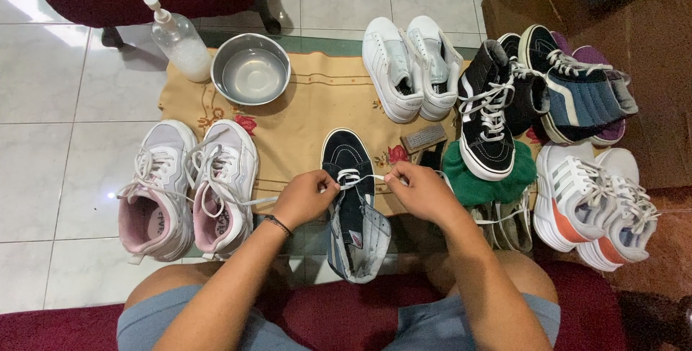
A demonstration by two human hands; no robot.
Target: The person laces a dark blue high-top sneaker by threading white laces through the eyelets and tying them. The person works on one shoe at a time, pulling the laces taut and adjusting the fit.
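A black high-top sneaker (pixel 353 207) with a white sole stands between my knees, toe pointing away from me. A white lace (pixel 358 177) runs through its lowest eyelets. My left hand (pixel 304 197) pinches the lace on the shoe's left side; a long loose end trails left across the mat. My right hand (pixel 422 191) pinches the lace's other end on the right side, pulled taut. The matching black high-top (pixel 488 117), laced in white, rests on a green cloth (pixel 490 181) to the right.
A tan floral mat (pixel 303 117) holds a steel bowl (pixel 250 68) and a brush (pixel 424 138). A pump bottle (pixel 177 35) stands behind. Pink-white sneakers (pixel 189 187) lie left, white sneakers (pixel 412 66) at the back, blue high-tops (pixel 577 91) and white-orange trainers (pixel 597 203) right.
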